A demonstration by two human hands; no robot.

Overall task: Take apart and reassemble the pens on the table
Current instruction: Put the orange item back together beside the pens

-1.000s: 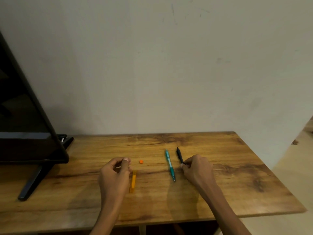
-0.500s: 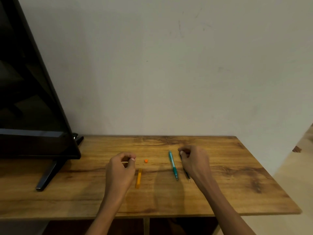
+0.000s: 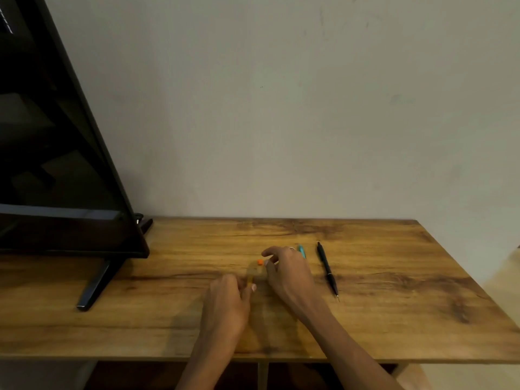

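Left hand (image 3: 225,302) fingers curled, forearm angled inward; right hand (image 3: 289,273) reaches left, fingers loosely bent, hands close together.

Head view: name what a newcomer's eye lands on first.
Both hands meet mid-table: the left hand holds the yellow pen barrel, and the right hand reaches the orange cap. A black pen lies alone to their right; a dark monitor fills the left.

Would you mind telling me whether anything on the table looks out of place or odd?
Only the orange pen barrel stands out: it is in pieces, with a small orange cap lying loose beside it. The black pen looks whole.
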